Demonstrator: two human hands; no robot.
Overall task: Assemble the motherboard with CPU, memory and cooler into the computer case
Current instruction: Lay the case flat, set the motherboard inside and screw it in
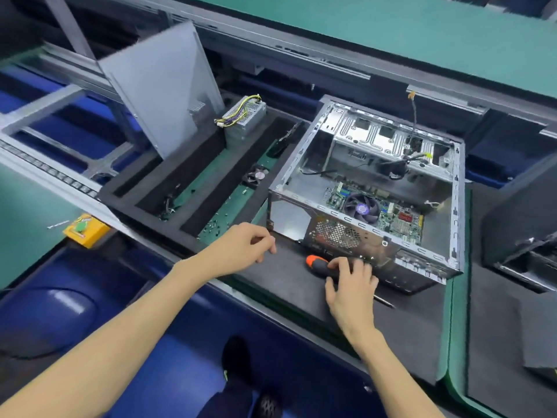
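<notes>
- Motherboard lies flat on the floor of the open case, near the case's front-right part, with the cooler sitting on top of it; the fan has a purple centre.
- Memory is probably on the board too, but the view is too blurred to tell it.
- Case stands on a dark mat, its open side facing up, with loose cables hanging inside near the far wall.
- Right hand rests on the mat just before the case; its fingers are curled over the black handle of a screwdriver, whose orange end sticks out to the left and whose thin shaft shows to the right of the wrist.
- Left hand hovers over the mat edge, left of the case, with fingers loosely curled and holding nothing.
- Grey side panel leans upright in a black foam tray to the left.
- Power supply with yellow wires stands behind the tray, just beside the panel.
- Small fan lies on the green strip between tray and case.
- Yellow box sits at the far left.
</notes>
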